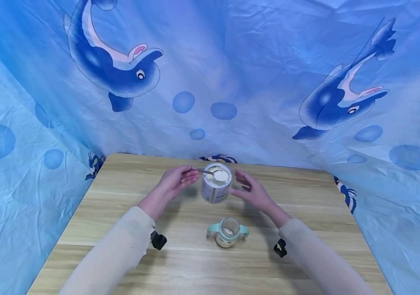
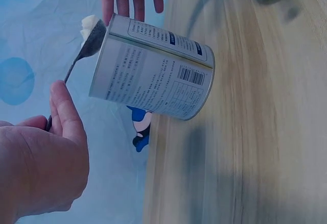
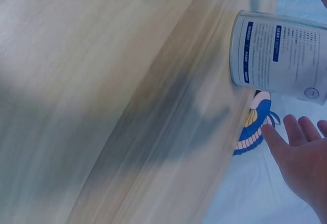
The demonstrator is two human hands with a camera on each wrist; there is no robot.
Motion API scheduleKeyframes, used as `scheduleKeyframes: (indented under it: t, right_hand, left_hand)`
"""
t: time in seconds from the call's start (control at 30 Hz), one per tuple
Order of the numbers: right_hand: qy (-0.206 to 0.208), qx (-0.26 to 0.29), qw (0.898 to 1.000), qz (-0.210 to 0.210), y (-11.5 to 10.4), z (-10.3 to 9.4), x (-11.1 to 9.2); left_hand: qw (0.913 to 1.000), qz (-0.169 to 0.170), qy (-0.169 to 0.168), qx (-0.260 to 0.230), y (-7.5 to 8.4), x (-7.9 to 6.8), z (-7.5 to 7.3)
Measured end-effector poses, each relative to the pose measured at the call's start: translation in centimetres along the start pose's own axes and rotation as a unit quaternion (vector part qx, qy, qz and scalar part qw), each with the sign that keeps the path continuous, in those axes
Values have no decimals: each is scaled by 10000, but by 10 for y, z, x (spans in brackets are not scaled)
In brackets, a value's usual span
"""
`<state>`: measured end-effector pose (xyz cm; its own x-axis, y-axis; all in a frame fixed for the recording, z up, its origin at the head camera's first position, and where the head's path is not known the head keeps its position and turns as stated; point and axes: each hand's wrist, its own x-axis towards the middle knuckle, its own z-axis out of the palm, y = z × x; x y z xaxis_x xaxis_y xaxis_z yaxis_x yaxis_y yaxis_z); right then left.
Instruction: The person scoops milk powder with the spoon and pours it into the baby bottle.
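Dolphin-print blue sheet (image 1: 210, 78) behind wooden table (image 1: 180, 270).

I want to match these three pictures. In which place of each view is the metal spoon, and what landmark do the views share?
Head: just below the centre, the metal spoon is in the left hand, over the open top of the printed can.
Left wrist: upper left, its bowl by the can's rim.
Right wrist: not in it.
Shared landmark: the printed can, cut off by the right edge in the right wrist view.
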<state>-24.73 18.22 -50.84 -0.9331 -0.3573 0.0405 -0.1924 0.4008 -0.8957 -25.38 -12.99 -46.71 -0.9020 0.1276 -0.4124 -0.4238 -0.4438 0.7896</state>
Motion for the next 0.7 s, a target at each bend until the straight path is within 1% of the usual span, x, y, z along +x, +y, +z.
scheduleKeyframes:
  t: [0.17, 0.37, 0.7]
  right_hand:
    - [2, -35, 10000, -80, -3, -7, -7]
    - [-40, 19, 10000, -61, 0, -10, -10]
    - [-68, 20, 9999, -127, 0, -10, -13]
  left_hand:
    - [9999, -12, -130, 75, 3, -1, 0]
    - [9998, -4, -151, 159, 4, -2, -1]
    - [9986, 234, -248, 401, -2, -1, -2]
